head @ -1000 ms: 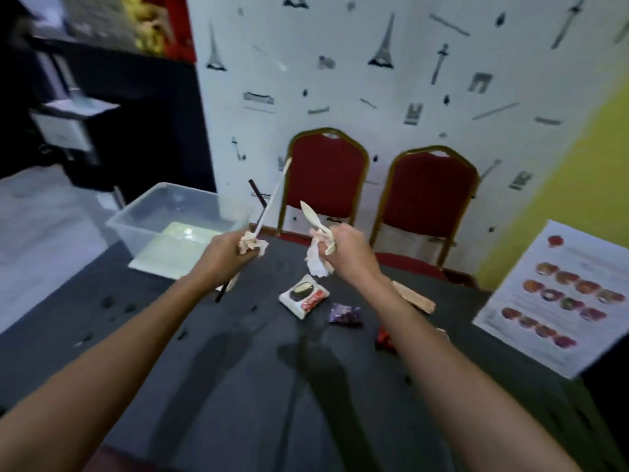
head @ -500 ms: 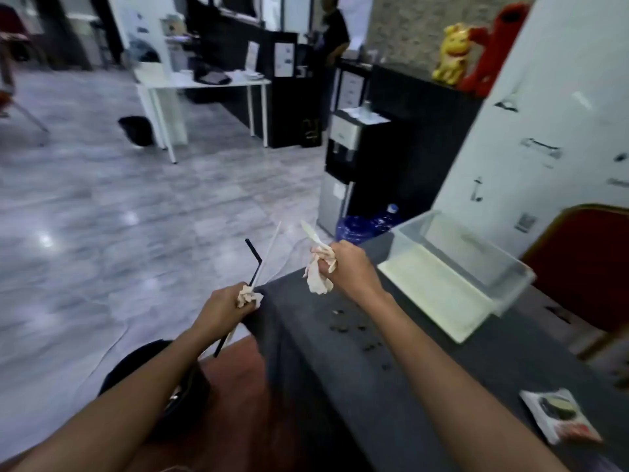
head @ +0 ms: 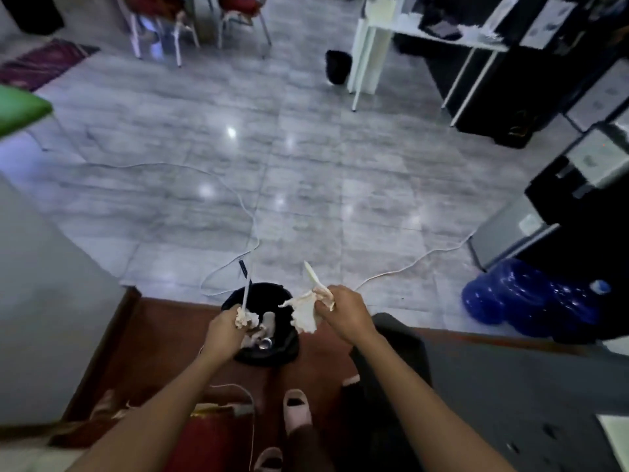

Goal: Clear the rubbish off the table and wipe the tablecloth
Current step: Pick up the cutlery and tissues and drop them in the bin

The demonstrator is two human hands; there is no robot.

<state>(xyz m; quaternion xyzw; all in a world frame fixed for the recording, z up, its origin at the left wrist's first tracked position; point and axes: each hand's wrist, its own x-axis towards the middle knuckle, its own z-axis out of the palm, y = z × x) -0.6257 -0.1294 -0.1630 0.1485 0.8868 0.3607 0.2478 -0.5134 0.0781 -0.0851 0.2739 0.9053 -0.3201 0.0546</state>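
My left hand (head: 223,332) grips a crumpled tissue (head: 245,317) together with a white straw and a dark straw (head: 244,281) that stick up from the fist. My right hand (head: 343,310) grips a larger crumpled tissue (head: 304,311) and a pale plastic spoon (head: 311,273) that points upward. Both hands hover over a round black bin (head: 269,349) on the floor, which holds some rubbish. The left hand is above the bin's left rim, the right hand above its right rim. The table with its dark tablecloth (head: 503,386) shows at the lower right.
The bin stands on a reddish-brown floor strip (head: 163,335) by the grey tiled floor. White cables (head: 252,226) loop across the tiles. Blue water bottles (head: 531,301) lie at the right, a pale slipper (head: 296,408) below, a white table (head: 367,49) and chairs far back.
The view has swung from the table down to the floor. Both hands, still holding the tissues, straws and spoon, have come over the black bin.
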